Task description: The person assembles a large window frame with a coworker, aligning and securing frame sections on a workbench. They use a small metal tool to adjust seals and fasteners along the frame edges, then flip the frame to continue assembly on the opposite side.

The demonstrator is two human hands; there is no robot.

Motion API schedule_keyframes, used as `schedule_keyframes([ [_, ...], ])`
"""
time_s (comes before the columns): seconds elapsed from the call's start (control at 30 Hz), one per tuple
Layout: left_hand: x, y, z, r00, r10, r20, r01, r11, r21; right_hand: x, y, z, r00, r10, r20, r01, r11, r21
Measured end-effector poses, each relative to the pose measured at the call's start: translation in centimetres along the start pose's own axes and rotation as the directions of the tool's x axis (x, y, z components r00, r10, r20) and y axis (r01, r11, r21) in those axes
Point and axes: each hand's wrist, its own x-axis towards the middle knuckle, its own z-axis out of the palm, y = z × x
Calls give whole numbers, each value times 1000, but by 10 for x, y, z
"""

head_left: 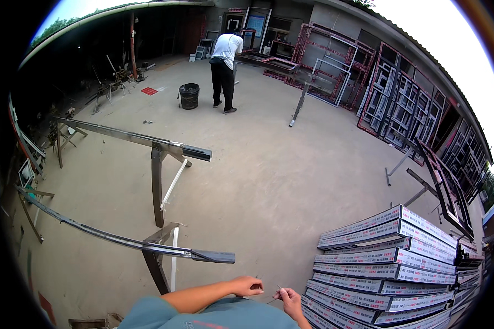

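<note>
Both hands are close together in front of my body, at the bottom of the head view. My left hand (247, 285) is closed, thumb and fingertips drawn together; what it pinches, if anything, is too small to make out. Just to its right, my right hand (288, 300) is closed in a pinch. A tiny thin piece pokes up from its fingertips, too small to name. The hands are apart from each other. Nearest to my right hand is a tall stack of wrapped rectangular frames (368, 271) with printed white film on their edges.
Two long trestle rails (121, 230) (132, 136) on legs stand to my left. A person in a white shirt (228, 46) bends over a frame on a stand farther off, beside a black bucket (189, 96). Window frames (403, 101) lean along the right wall.
</note>
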Motion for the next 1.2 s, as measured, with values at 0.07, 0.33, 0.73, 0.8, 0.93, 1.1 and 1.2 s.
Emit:
schedule_keyframes([
  [0.07, 20, -37, -12, 985, -72, -157, 86, 993, 84, 15, 0, -27, 999, 17, -44, -20, 997, -70],
  [0.33, 73, -147, -49, 858, -258, -445, 321, 945, 70, 162, -54, -114, 960, -87, -266, -48, 885, -462],
  [0.73, 355, -135, -314, 947, -169, -273, 205, 972, 112, 416, 43, -306, 872, 316, -374, -488, 621, -614],
  [0.8, 392, -144, -367, 939, -176, -296, 224, 965, 137, 450, 40, -312, 816, 452, -359, -571, 541, -618],
  [0.93, 457, -191, -454, 886, -264, -382, 328, 938, 112, 539, 37, -326, 721, 630, -288, -623, 409, -667],
  [1.1, 462, -286, -498, 633, -605, -483, 648, 756, -97, 709, 11, -351, 691, 697, -190, -546, 333, -769],
  [1.2, 449, -329, -501, 488, -822, -293, 825, 544, -150, 846, -11, -375, 783, 603, -154, -421, 332, -844],
])
